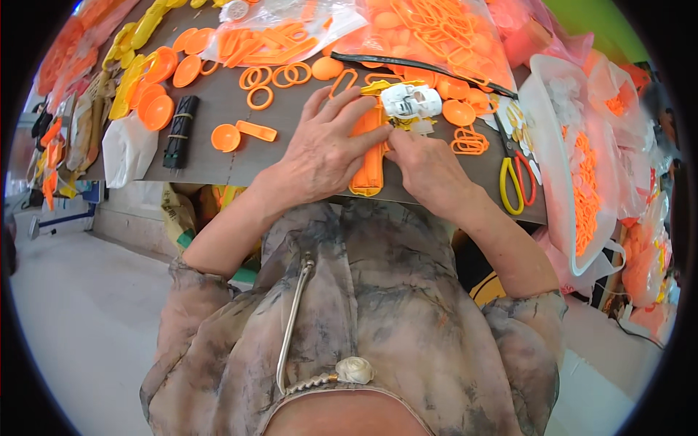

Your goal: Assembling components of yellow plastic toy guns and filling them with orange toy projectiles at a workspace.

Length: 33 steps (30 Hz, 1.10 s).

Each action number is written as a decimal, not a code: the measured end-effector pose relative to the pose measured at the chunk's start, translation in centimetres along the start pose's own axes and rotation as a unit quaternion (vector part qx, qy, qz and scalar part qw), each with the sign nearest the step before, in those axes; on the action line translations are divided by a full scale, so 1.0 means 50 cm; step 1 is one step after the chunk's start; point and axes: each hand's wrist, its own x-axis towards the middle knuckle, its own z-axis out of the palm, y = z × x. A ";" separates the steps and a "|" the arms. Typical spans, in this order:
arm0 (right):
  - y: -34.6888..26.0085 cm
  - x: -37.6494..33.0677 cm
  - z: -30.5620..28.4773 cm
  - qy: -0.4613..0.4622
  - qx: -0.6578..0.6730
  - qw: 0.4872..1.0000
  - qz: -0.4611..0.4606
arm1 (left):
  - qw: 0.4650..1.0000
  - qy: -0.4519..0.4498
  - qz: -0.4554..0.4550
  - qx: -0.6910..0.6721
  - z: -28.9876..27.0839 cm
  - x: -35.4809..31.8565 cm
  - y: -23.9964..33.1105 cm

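A long orange plastic piece lies on the table near its front edge, between my two hands. My left hand rests across its upper part, fingers spread over it. Just right of the piece, my right hand has its fingers curled and pressed together beside its upper end; what they pinch is hidden. A white plastic part with openings sits just beyond my right fingers, with yellow plastic under and behind it. Orange rings and a round orange cup lie to the left.
Red-and-yellow-handled pliers lie at the right. Beyond them stands a translucent tub with small orange parts. Clear bags of orange parts fill the back. A black bundle and stacked orange cups sit at the left.
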 end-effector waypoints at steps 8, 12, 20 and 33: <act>-0.019 0.004 -0.002 -0.011 -0.066 0.998 0.020 | 0.997 0.068 -0.011 -0.018 0.014 -0.014 -0.001; -0.022 0.001 -0.005 -0.030 -0.072 0.997 0.021 | 0.977 0.176 -0.123 -0.009 -0.077 -0.061 0.003; -0.059 -0.059 0.013 0.206 0.056 0.977 0.027 | 0.923 0.119 -0.366 -0.005 -0.179 -0.186 -0.095; -0.062 -0.076 0.064 0.241 0.085 0.967 0.000 | 0.913 0.176 -0.367 -0.006 -0.233 -0.191 -0.133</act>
